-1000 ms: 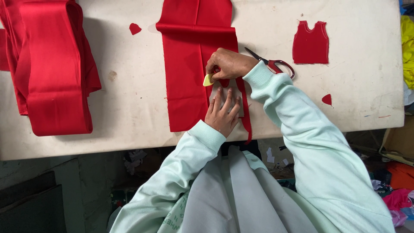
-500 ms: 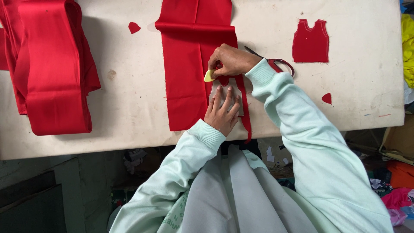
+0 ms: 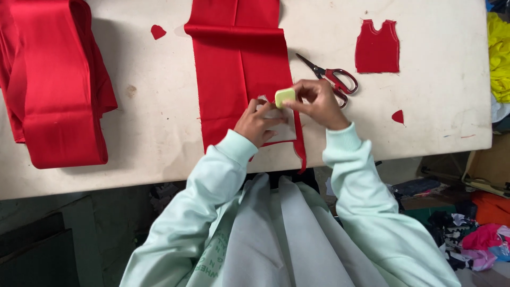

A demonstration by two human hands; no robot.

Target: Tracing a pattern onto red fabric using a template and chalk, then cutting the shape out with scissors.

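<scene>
On the pale surface [image 3: 133, 149], the left hand [image 3: 257, 123] presses a white pattern piece [image 3: 281, 125] onto red cloth [image 3: 239, 69], the right hand [image 3: 319, 103] pinching yellow chalk [image 3: 285, 96], scissors [image 3: 332, 77] just beyond.

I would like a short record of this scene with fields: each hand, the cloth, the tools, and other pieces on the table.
left hand: presses a pale pattern piece flat on the red cloth
right hand: holds a yellow-green chalk block
red cloth: long strip lying across the table
scissors: red handles, lying beside the right hand
cut red piece: vest-shaped, lying apart
folded red fabric: at the table's far left
</scene>
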